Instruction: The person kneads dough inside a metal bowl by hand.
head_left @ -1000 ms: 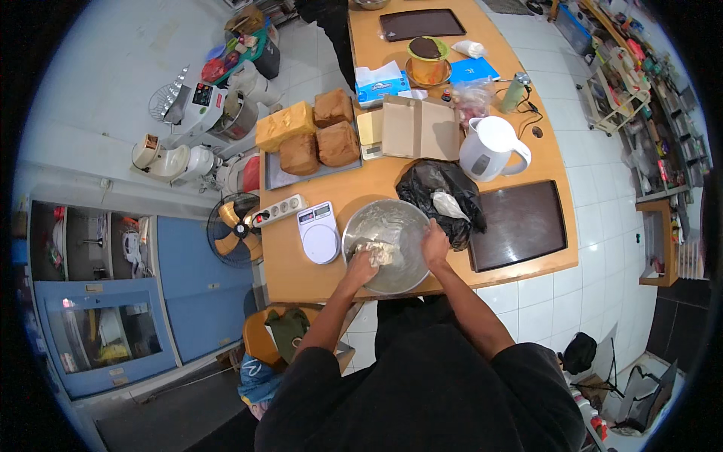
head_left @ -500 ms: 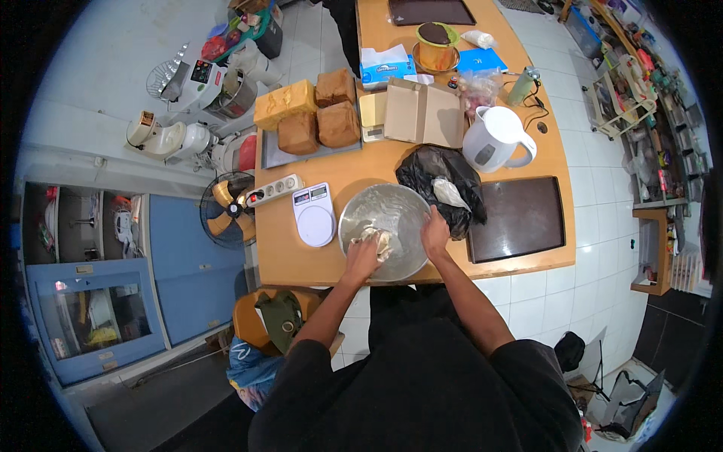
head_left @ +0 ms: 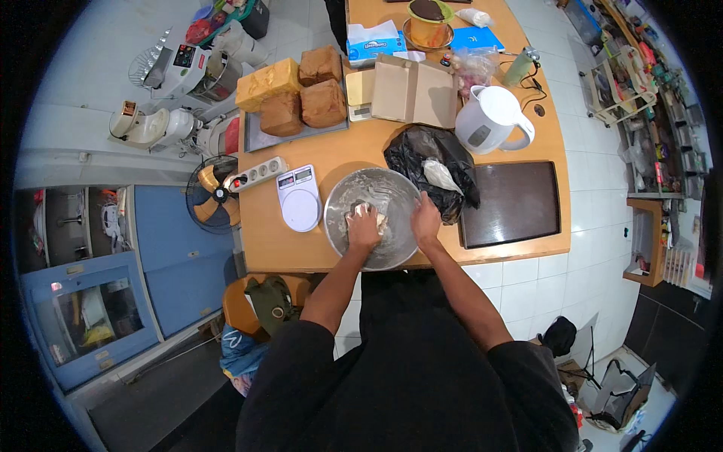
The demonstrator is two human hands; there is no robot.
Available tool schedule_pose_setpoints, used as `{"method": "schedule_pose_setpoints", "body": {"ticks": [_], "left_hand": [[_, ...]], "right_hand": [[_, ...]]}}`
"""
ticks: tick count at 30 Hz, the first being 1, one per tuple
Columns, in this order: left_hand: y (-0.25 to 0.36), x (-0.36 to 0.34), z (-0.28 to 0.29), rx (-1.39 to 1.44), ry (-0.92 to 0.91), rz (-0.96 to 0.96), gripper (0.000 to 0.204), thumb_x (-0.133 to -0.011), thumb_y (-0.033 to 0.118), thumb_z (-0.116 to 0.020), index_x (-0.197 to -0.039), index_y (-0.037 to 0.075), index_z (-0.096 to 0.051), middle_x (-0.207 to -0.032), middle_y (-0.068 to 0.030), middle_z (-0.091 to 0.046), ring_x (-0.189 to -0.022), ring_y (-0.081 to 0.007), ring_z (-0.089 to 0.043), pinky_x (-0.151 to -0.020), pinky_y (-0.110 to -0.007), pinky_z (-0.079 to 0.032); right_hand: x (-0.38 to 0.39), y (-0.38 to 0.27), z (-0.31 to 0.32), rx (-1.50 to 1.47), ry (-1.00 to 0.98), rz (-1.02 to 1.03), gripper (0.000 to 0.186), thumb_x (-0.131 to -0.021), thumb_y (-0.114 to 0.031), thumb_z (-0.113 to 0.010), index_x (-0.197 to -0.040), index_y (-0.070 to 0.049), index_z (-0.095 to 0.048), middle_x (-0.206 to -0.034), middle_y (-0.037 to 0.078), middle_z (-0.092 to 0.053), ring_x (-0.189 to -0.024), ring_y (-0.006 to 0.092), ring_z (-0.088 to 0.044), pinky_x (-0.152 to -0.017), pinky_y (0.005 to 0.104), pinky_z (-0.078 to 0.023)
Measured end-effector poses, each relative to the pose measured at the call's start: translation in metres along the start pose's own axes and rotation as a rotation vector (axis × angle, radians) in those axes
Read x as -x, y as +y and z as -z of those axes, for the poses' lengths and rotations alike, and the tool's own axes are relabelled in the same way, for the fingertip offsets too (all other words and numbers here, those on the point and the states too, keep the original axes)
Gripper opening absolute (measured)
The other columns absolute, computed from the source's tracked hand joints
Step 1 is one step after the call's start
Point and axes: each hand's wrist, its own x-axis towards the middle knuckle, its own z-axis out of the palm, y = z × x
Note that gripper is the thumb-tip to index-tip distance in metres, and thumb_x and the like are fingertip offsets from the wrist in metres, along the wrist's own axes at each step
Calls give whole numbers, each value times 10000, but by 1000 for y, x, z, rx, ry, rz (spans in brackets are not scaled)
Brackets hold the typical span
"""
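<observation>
A wide metal mixing bowl stands at the table's near edge, its inner wall smeared with pale residue. Inside it, a lump of pale dough lies partly covered by my left hand, whose fingers press into and around it. The fingertips are partly hidden in the dough. On the bowl's right rim, my right hand is closed, gripping the edge. Just beyond that hand, a black plastic bag carries a small clear bag of white contents.
Left of the bowl are a white kitchen scale and a power strip. A dark baking tray and a white electric kettle stand right. Farther back are several bread loaves on a tray and an open cardboard box.
My left hand has shifted on the dough, its fingers now pushed forward over it. The right hand stays on the bowl's rim. The whole view has shifted slightly.
</observation>
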Motion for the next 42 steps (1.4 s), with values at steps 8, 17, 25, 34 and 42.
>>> {"method": "schedule_pose_setpoints", "body": {"ticks": [8,17,25,34,42], "left_hand": [[-16,-35,-43,88,12,-191,403,-769,353,-640,-1086,108,-589,-1039,-118,-608,-1009,-318,-580,-749,-470,-485],[-6,-47,-44,384,188,151,391,-697,335,-724,-954,53,-641,-853,-147,-662,-827,-313,-650,-785,-438,-502],[-15,-50,21,896,-442,323,825,-794,652,-531,-1230,-48,-536,-1209,-274,-559,-1175,-360,-518,-990,-413,-393],[-22,-45,85,238,-332,-145,266,-706,76,-639,-956,-14,-650,-984,-248,-632,-934,-387,-622,-776,-456,-508],[-46,34,28,154,19,-199,244,-748,15,-604,-990,36,-631,-960,-186,-618,-898,-345,-627,-764,-473,-502]], "right_hand": [[5,1,-3,33,-1,-29,156,-925,-195,-476,-1003,-65,-514,-948,181,-621,-814,420,-610,-690,518,-464],[4,-5,6,36,-31,-80,105,-875,-97,-516,-962,-41,-494,-903,207,-631,-844,428,-603,-697,524,-457],[2,-1,1,43,-13,-38,132,-896,-139,-504,-982,-38,-508,-916,204,-622,-836,430,-603,-705,519,-464],[1,-4,1,85,-106,-49,259,-907,-160,-486,-1143,-56,-509,-977,196,-627,-855,422,-615,-732,514,-473],[1,-4,0,19,-67,-48,146,-906,-149,-479,-1019,-60,-505,-965,186,-624,-863,417,-608,-719,519,-467]]}}
